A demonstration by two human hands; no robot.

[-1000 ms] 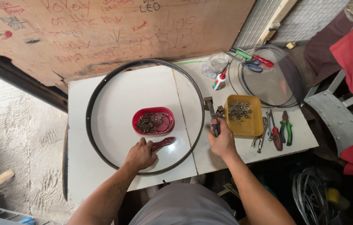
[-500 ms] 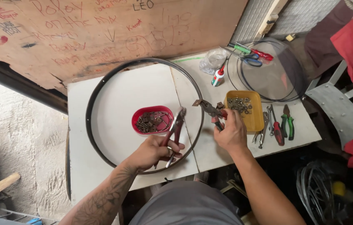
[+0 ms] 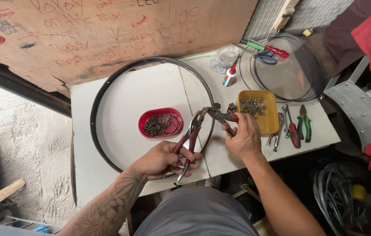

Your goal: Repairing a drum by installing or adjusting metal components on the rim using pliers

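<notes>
Landmark: hoop, a big dark ring lying flat on my white table.
Left hand: my left hand is at the near edge of the hoop. My fingers are curled tight around the red handles of the red pliers.
Red pliers: they point up and away from me, across the hoop's right side. Their tip meets the other tool there.
Right hand: my right hand is just right of the hoop. My fingers are wrapped around the dark pliers.
Dark pliers: their nose points left, at the hoop's rim.
Red tray: inside the hoop, full of small rusty bits.
Yellow tray: right of the hoop, past my right hand, with small metal bits.
Other tools: further right of the hoop, beside the yellow tray.
</notes>
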